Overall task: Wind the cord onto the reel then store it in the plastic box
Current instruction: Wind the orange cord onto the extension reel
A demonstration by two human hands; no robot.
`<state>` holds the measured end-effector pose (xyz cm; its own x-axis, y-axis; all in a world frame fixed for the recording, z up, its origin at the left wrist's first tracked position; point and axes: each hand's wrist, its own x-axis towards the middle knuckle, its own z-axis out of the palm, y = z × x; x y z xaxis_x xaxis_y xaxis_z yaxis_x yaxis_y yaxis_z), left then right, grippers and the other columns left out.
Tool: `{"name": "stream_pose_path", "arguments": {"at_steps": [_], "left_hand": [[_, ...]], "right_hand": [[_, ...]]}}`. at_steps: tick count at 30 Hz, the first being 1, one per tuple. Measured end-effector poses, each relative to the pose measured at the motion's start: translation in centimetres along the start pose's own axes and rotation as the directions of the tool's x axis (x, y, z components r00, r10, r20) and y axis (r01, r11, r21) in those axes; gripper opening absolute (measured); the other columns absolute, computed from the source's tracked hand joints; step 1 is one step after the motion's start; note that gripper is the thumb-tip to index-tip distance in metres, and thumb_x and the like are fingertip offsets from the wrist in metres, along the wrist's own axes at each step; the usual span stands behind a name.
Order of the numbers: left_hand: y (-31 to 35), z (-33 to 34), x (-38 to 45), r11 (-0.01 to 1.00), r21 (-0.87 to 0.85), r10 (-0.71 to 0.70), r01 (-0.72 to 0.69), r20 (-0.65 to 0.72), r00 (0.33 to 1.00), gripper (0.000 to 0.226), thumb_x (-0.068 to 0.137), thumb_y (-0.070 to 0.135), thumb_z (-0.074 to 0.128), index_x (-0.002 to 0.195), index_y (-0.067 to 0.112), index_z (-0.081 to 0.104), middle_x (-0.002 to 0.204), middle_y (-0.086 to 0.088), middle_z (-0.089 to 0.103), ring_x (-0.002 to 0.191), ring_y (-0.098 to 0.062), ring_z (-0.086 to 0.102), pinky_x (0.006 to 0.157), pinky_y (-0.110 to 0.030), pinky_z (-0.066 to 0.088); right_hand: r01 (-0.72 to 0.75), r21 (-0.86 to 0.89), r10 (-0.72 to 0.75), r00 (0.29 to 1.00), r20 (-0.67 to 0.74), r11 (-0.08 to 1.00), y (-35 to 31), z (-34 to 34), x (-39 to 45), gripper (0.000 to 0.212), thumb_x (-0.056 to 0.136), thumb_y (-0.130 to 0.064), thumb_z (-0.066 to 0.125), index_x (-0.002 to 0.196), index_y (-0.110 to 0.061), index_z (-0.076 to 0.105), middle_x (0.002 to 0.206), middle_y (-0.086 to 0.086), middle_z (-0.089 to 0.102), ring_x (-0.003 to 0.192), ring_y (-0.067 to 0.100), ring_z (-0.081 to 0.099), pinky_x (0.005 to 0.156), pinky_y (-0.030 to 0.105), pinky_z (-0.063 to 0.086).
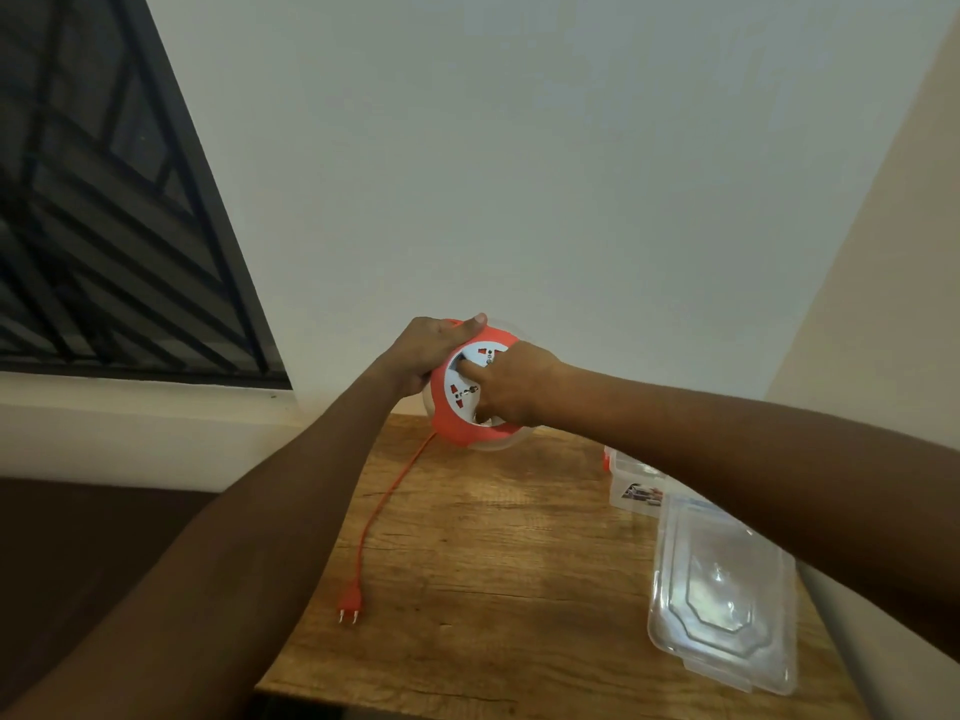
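Up front, left hand (pixel 428 350) grips reel (pixel 470 431); cord (pixel 384 506) dangles.

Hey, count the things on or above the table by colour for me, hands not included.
Orange: 2, the cord reel and its cord with plug
Clear plastic: 2, the box and the lid
Total: 4
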<state>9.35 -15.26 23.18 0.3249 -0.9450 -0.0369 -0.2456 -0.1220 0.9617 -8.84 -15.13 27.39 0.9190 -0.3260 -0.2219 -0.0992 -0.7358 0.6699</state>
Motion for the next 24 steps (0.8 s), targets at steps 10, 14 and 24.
{"name": "stream_pose_path", "arguments": {"at_steps": [10,14,24], "left_hand": [[0.0,0.4,-0.2,0.997,-0.010,0.074,-0.074,-0.019,0.997,0.042,0.092,0.057,0.068,0.106,0.019,0.078,0.098,-0.004,0.083,0.085,-0.026,0.081,0.076,-0.037,0.066],[0.0,1.7,-0.6,0.958,-0.272,0.036,-0.088,-0.192,0.981,0.035,0.091,0.052,0.073,0.099,0.018,0.077,0.090,-0.002,0.083,0.078,-0.020,0.081,0.067,-0.032,0.064],[-0.2,2.2,0.1,0.956,-0.249,0.062,-0.155,-0.347,0.936,0.034,0.092,0.055,0.071,0.096,0.021,0.076,0.093,-0.003,0.082,0.079,-0.023,0.080,0.075,-0.037,0.067]], "right_hand": [[-0.031,0.152,0.056,0.986,-0.159,0.988,1.1,0.2,0.0,0.050,0.087,-0.036,0.065,0.133,-0.020,0.053,0.127,0.012,0.060,0.117,0.035,0.057,0.086,0.041,0.052],[-0.358,0.407,0.460,0.868,-0.187,0.841,0.8,0.9,0.2,0.071,0.080,-0.045,0.066,0.142,-0.024,0.040,0.120,0.005,0.065,0.101,0.027,0.065,0.079,0.039,0.054],[-0.132,0.678,0.328,0.799,0.505,-0.723,1.5,-1.1,0.5,0.011,0.090,-0.008,0.047,0.083,-0.016,0.050,0.037,0.002,0.046,0.045,0.017,0.046,0.059,0.037,0.059]]}}
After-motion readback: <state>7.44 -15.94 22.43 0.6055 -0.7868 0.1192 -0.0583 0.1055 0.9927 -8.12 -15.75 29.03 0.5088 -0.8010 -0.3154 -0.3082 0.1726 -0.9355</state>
